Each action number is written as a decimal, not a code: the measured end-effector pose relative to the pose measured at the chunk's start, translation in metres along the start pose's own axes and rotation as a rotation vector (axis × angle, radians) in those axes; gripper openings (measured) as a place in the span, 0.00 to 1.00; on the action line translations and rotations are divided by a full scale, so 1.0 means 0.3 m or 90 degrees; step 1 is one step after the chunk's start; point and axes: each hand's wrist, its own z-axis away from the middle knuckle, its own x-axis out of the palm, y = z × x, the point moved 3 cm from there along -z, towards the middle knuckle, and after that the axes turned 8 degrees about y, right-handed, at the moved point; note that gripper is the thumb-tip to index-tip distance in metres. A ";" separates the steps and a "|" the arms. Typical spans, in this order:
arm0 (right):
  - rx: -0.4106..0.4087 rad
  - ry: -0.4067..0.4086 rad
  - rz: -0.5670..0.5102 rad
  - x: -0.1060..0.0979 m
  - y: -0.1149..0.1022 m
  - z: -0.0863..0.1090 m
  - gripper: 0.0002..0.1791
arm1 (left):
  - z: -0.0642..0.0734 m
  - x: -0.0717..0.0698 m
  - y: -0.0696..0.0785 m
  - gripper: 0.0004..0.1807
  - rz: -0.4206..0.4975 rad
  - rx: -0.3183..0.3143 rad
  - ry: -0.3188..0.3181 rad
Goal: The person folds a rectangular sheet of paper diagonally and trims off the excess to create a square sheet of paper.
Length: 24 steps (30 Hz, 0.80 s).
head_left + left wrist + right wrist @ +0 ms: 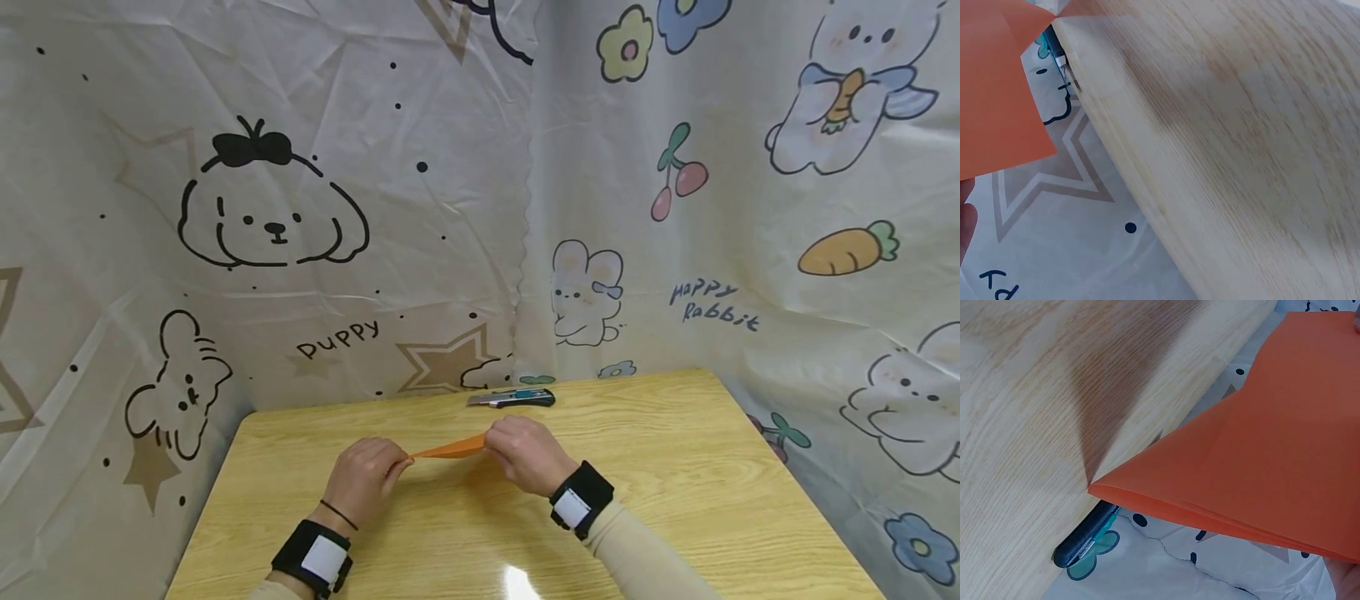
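So the table (697,458) is a yellowish wood-grain top with rounded far corners, filling the lower middle of the head view and running off the bottom edge. There's a bright glare spot down at bottom centre. Lying near its back edge, around mid-frame: a black-and-teal box cutter (525,397), blade end pointing left.

1. Head view: bright, mostly even light; the table (712,483) throws back a hard white glare at six o'clock.
2. There the cloth (450,208) shows pale, shiny streaks at nine o'clock and turns greyer at four.
3. A soft shadow beneath the paper (453,448) suggests light from above.
4. Left wrist view: dimmer, cooler, hazy, with soft detail and a blurred shadow towards twelve o'clock.
5. Right wrist view: also muted; a wedge-shaped shadow darkens eleven o'clock.
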 end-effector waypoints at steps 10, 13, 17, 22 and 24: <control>0.002 0.001 0.001 -0.003 0.005 0.004 0.04 | 0.007 -0.017 -0.011 0.06 -0.006 -0.003 -0.008; 0.003 0.005 0.000 -0.003 0.006 0.004 0.04 | 0.008 -0.019 -0.012 0.05 -0.008 -0.001 -0.011; 0.002 0.005 -0.001 -0.003 0.008 0.008 0.04 | 0.016 -0.026 -0.021 0.05 -0.004 -0.013 -0.009; -0.011 0.019 -0.001 -0.007 0.011 0.008 0.04 | 0.021 -0.032 -0.024 0.05 -0.006 -0.016 -0.011; -0.014 0.025 -0.001 -0.007 0.012 0.008 0.05 | 0.020 -0.034 -0.024 0.05 -0.006 -0.014 -0.010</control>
